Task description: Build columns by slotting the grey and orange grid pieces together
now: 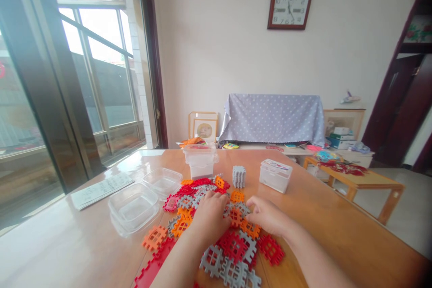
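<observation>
A heap of plastic interlocking tiles with notched edges, in red, orange and grey, lies spread across the table in front of me. My left hand (212, 217) reaches over the middle of the heap with its fingers bent down; the fingertips are partly hidden among the tiles. To its right, my right hand (266, 216) has its fingers curled around the edge of a grey tile (242, 208). An orange tile (251, 229) lies just under those fingers. Closer to me are a red tile (233, 246) and a grey tile (212, 260).
Behind the heap, a block of stacked grey tiles (239, 177) stands between a clear tub (200, 162) and a lidded clear box (276, 175). Two shallow clear containers, one nearer (134, 207), and a printed sheet (102, 190) lie left on the wooden table (337, 234).
</observation>
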Motion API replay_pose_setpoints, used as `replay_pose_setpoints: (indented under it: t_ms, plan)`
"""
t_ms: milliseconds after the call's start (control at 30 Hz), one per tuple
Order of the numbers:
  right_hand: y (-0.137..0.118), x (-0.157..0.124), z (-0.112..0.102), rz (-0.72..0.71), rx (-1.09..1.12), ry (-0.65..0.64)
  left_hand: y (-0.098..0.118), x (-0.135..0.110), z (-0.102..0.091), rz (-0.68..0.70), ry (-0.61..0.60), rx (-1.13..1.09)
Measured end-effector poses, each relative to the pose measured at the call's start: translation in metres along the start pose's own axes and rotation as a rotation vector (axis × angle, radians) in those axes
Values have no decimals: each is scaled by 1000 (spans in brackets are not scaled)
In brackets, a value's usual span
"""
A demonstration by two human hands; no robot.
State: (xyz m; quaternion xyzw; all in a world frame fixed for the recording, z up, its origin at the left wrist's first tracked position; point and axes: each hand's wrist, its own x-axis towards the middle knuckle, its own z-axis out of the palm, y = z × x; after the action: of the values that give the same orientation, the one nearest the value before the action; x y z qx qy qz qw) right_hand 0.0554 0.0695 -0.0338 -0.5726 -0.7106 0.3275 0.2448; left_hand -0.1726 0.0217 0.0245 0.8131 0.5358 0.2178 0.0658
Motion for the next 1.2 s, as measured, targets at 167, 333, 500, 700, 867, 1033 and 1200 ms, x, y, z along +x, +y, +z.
replay_pose_setpoints:
  t_ms: [167, 333, 500, 700, 867, 1033, 1200]
  plan:
    - [-16, -3, 6, -81, 200, -86, 0, 1, 2, -25, -15, 67]
    - [-26, -5, 12, -140, 383, -134, -4, 1, 3, -59, -11, 86]
    - [-41, -12, 6, -144, 478, -35, -7, 2, 5, -56, 8, 57]
    - [-19, -4, -30, -167, 324, 274, -6, 3, 3, -26, 55, 25]
    - [7, 2, -41, -191, -143, 476, -3, 3, 4, 7, 23, 11]
    - [0, -6, -27, -165, -138, 84, -5, 4, 8, 28, 28, 4]
    - [9, -1, -33, -117, -58, 132, -6, 4, 7, 38, 37, 0]
